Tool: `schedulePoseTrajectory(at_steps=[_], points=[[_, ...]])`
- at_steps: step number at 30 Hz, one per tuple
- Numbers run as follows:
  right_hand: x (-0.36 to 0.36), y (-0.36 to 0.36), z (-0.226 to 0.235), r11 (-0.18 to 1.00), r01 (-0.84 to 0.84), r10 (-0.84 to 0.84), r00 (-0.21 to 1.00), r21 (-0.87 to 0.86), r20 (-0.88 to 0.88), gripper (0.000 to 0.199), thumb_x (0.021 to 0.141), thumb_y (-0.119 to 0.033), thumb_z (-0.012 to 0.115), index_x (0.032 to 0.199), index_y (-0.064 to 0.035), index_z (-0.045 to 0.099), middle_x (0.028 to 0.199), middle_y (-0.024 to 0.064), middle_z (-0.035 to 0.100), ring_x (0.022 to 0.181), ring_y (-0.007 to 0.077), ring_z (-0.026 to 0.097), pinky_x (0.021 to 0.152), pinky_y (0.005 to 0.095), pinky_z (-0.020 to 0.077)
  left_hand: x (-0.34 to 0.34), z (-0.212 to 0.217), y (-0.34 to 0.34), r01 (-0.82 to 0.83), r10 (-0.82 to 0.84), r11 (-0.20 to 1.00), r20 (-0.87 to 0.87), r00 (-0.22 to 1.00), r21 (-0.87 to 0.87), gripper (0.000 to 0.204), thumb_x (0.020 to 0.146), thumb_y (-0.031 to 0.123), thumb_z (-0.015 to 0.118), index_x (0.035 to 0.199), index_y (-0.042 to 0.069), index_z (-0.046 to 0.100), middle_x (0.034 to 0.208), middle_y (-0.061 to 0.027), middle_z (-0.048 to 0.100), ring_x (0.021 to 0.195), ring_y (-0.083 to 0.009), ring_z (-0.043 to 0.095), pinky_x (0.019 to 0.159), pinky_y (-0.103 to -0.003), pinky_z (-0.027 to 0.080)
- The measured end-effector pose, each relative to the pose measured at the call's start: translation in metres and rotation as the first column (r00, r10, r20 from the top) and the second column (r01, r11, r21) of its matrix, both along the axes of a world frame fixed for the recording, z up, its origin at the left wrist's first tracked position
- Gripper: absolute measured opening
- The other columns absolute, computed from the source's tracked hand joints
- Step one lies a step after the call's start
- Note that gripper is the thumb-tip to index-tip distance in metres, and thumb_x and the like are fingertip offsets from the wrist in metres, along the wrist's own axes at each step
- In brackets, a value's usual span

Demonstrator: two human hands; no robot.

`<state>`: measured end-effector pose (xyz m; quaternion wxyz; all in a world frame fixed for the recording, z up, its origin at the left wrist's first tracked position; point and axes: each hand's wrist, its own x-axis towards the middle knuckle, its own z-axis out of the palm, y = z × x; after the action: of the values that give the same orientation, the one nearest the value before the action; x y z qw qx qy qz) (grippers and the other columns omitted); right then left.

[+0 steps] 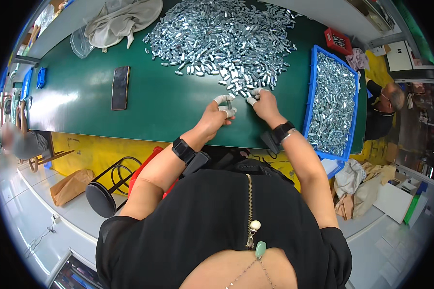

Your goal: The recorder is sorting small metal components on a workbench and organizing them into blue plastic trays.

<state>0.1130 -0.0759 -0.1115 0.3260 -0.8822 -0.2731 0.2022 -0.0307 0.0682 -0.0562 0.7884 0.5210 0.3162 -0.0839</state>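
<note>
A large heap of small shiny metal cylinders [226,38] is spread over the far middle of the green table [164,111]. My left hand [211,118], with white covers on its fingertips, pinches a small metal cylinder [229,104] between thumb and fingers, just in front of the heap. Close by on the right, my right hand [266,106] has its covered thumb and forefinger closed at the heap's near tip. A metal piece seems to lie between those fingertips, partly hidden by them.
A blue tray [305,115] full of similar metal pieces stands to the right, with a small red bin [338,41] behind it. A phone [120,88] and crumpled cloth [123,21] lie on the left. Other people sit beyond both table ends. A black stool [100,198] stands below.
</note>
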Motion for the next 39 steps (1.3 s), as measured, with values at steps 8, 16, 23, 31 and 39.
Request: schedulePoseTrajectory(at_steps=[8,16,23,31,39], points=[[-0.029,-0.003,0.059,0.966,0.031,0.025,0.977,0.256,-0.21,0.021,0.08,-0.008,0.06,0.1,-0.0032,0.06,0.081,0.0074,0.063,0.069,0.0153,0.059,0.065,0.0287,0.0475,-0.007,0.004,-0.01,0.041,-0.032,0.983,0.052,0.998,-0.177,0.026,0.093,0.017,0.042,0.114,0.002,0.044,0.091,-0.0106,0.059,0.071,-0.0135,0.054,0.065,-0.024,0.045],[-0.038,-0.078,0.119,0.882,0.047,0.014,0.992,0.468,-0.126,0.017,0.082,-0.002,0.056,0.099,-0.0008,0.058,0.084,0.0088,0.063,0.074,0.0144,0.06,0.066,0.0256,0.0471,0.022,0.022,-0.074,0.272,-0.053,0.801,0.389,0.92,-0.534,0.036,0.095,0.033,0.038,0.107,0.0,0.046,0.086,-0.0099,0.058,0.068,-0.0148,0.054,0.066,-0.026,0.045],[-0.025,-0.189,0.134,0.913,0.045,-0.015,0.997,0.406,-0.078,0.018,0.08,-0.003,0.059,0.098,0.0001,0.059,0.079,0.011,0.064,0.07,0.0158,0.062,0.062,0.0285,0.0477,0.042,0.046,-0.177,0.346,-0.215,0.892,0.4,0.891,-0.291,0.037,0.093,0.027,0.047,0.119,0.003,0.043,0.089,-0.0057,0.057,0.073,-0.0117,0.054,0.066,-0.024,0.045],[-0.021,-0.265,0.142,0.911,-0.036,-0.008,0.994,0.412,0.105,0.017,0.078,-0.003,0.057,0.094,0.0005,0.059,0.078,0.0153,0.064,0.07,0.0226,0.064,0.061,0.0311,0.0485,0.048,0.066,-0.251,0.367,-0.324,0.93,0.431,0.842,-0.019,0.046,0.087,0.026,0.059,0.124,0.005,0.041,0.092,-0.0027,0.056,0.074,-0.0101,0.053,0.067,-0.022,0.044],[-0.025,-0.265,0.147,0.772,0.085,-0.035,0.995,0.63,-0.091,0.011,0.08,-0.006,0.055,0.084,0.0028,0.06,0.067,0.0148,0.063,0.061,0.0241,0.064,0.059,0.0344,0.0504,0.053,0.072,-0.252,0.382,-0.315,0.922,0.455,0.833,-0.062,0.047,0.087,0.021,0.059,0.125,0.003,0.041,0.097,-0.0038,0.056,0.074,-0.0103,0.054,0.066,-0.023,0.046]])
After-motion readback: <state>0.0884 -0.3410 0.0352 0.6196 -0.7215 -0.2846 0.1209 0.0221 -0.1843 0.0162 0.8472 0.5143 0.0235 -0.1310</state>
